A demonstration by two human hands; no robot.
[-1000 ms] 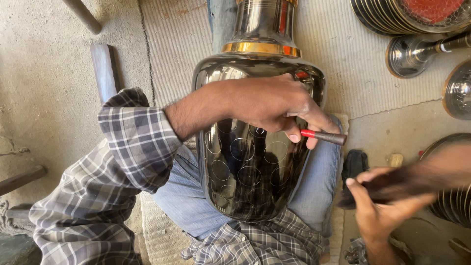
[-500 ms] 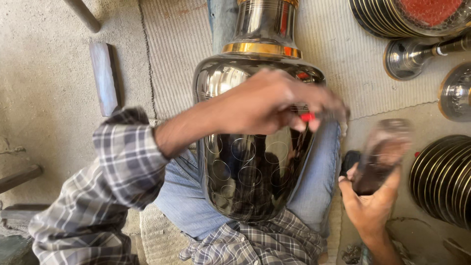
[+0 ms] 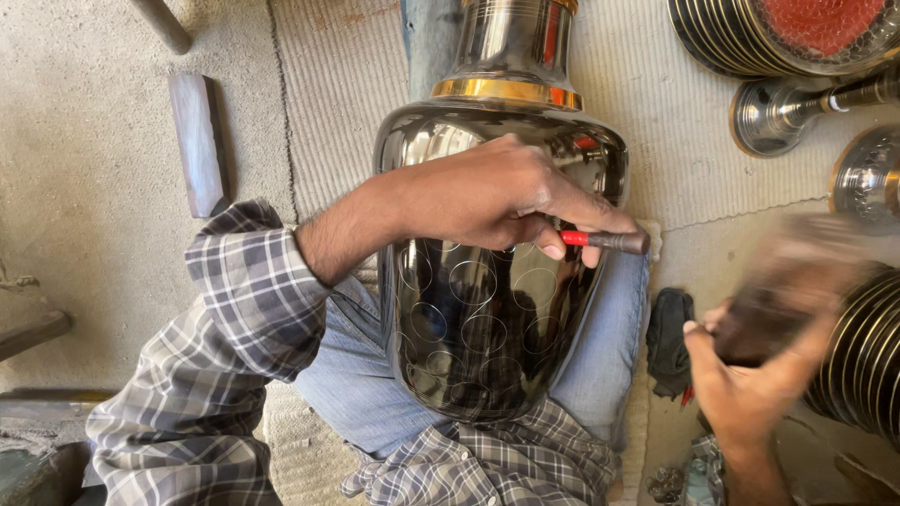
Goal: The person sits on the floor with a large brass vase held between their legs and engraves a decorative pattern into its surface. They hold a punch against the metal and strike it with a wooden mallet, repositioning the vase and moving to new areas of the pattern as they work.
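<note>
A large dark polished metal vase point(image 3: 487, 319) with a gold band at its neck lies across my lap, its belly marked with engraved circles. My left hand point(image 3: 497, 197) rests on the vase and grips a thin engraving tool point(image 3: 609, 242) with a red band, its tip held against the vase's right flank. My right hand point(image 3: 750, 375) is off to the right of the vase, closed around a dark wooden mallet point(image 3: 778, 300) that is blurred with motion.
A wooden block point(image 3: 199, 141) lies on the concrete floor at the left. Stacked dark metal plates point(image 3: 858, 361) sit at the right; a red-centred plate point(image 3: 797, 28) and small metal stands point(image 3: 778, 112) at the top right. A dark cloth point(image 3: 670, 337) lies beside my thigh.
My right hand has swung the mallet from near the tool out and down to the right, then up again. The left hand and tool have stayed on the vase.
</note>
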